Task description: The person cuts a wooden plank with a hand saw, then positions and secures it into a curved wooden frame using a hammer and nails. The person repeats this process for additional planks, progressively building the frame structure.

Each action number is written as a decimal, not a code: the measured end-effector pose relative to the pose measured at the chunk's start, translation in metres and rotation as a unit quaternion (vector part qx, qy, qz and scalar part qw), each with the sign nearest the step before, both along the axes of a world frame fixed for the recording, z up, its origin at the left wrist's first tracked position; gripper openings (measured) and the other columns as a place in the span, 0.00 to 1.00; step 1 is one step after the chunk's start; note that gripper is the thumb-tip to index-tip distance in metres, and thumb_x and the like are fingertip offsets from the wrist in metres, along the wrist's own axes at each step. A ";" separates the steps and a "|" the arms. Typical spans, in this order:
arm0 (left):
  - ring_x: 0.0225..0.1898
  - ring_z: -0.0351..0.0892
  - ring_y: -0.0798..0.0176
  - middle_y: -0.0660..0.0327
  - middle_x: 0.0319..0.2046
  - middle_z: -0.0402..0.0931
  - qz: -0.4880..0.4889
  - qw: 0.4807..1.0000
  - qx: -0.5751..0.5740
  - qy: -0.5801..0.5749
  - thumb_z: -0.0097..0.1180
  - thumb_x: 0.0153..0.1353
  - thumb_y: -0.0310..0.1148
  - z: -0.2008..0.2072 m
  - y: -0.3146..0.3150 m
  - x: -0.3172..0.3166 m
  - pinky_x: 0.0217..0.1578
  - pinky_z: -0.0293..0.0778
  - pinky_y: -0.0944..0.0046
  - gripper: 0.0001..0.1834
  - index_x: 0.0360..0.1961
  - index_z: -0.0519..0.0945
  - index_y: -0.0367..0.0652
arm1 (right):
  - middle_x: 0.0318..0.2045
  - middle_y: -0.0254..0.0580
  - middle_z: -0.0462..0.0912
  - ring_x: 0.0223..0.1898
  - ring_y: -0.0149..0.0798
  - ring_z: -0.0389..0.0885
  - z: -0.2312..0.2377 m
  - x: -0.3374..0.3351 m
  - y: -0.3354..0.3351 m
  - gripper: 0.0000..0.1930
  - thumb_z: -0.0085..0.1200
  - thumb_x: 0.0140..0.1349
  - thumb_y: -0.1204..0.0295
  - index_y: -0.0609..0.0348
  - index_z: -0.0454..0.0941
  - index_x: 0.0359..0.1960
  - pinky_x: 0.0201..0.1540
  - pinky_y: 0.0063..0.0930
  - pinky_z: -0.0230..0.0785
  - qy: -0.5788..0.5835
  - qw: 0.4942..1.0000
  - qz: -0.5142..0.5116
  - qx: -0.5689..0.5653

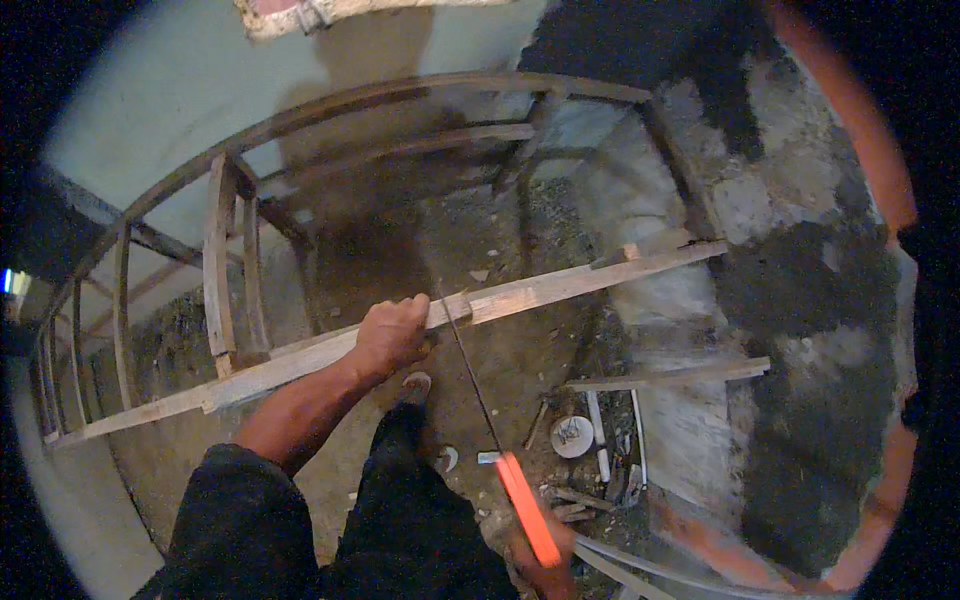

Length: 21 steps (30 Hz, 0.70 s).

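The left hand [393, 333] is clenched over the wooden beam [555, 287] while the blurred right hand [549, 581] grips the orange-handled saw [526, 508].

Left grip [393, 332]: one, bare; closed on the wooden beam [570, 283], fingers curled, back of the hand turned upward. Left wrist [367, 364]: held nearly in line with the forearm, just beside the beam on its near side. Left forearm [315, 405]: bare, slanted toward the beam from the near side; covered by a dark sleeve [245, 510] from about the elbow. Right grip [556, 578]: one, bare; closed, placed well apart from the beam on its near side; blurred, separate fingers not distinguished. Dark-clad leg [420, 495]: extended toward the beam. Foot [416, 383]: partly seen, near the beam's near side.
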State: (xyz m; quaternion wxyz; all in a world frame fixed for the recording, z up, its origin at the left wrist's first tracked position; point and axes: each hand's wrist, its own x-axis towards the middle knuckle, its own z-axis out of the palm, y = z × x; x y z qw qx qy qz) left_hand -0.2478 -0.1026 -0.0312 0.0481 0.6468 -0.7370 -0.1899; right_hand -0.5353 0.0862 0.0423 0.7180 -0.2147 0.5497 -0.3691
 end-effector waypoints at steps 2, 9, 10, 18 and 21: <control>0.36 0.84 0.40 0.46 0.34 0.82 0.009 1.000 -0.018 0.020 0.68 0.52 0.44 -0.004 0.002 0.002 0.39 0.79 0.46 0.23 0.38 0.73 0.39 | 0.47 0.50 0.83 0.42 0.40 0.84 -0.009 -0.013 0.014 0.26 0.54 0.64 0.67 0.61 0.72 0.64 0.37 0.34 0.77 -0.134 0.976 -0.116 0.128; 0.37 0.83 0.40 0.46 0.34 0.82 0.011 1.000 -0.010 0.007 0.67 0.52 0.41 0.005 -0.001 0.002 0.40 0.78 0.45 0.22 0.39 0.72 0.40 | 0.33 0.50 0.84 0.30 0.46 0.83 -0.070 0.072 -0.121 0.26 0.57 0.55 0.74 0.64 0.76 0.58 0.36 0.36 0.75 0.313 0.879 0.169 -0.317; 0.37 0.83 0.40 0.46 0.34 0.82 0.007 1.000 -0.013 0.007 0.67 0.51 0.41 0.006 -0.002 0.000 0.40 0.78 0.45 0.22 0.39 0.72 0.40 | 0.35 0.52 0.84 0.31 0.50 0.83 -0.056 0.068 -0.116 0.27 0.58 0.56 0.72 0.63 0.74 0.60 0.36 0.39 0.76 0.313 0.872 0.176 -0.332; 0.36 0.83 0.38 0.45 0.35 0.82 0.004 0.999 -0.021 0.030 0.66 0.49 0.37 -0.010 0.001 0.002 0.37 0.78 0.42 0.21 0.39 0.71 0.41 | 0.44 0.52 0.85 0.45 0.46 0.85 0.033 0.024 -0.049 0.26 0.54 0.56 0.75 0.65 0.76 0.59 0.46 0.34 0.76 0.372 0.850 0.199 -0.316; 0.37 0.84 0.41 0.47 0.34 0.82 0.018 0.999 -0.030 0.002 0.69 0.48 0.40 -0.004 0.004 0.000 0.39 0.79 0.46 0.23 0.40 0.72 0.40 | 0.37 0.48 0.85 0.34 0.45 0.84 -0.033 0.075 -0.123 0.28 0.57 0.55 0.73 0.64 0.75 0.60 0.39 0.37 0.76 0.361 0.827 0.176 -0.394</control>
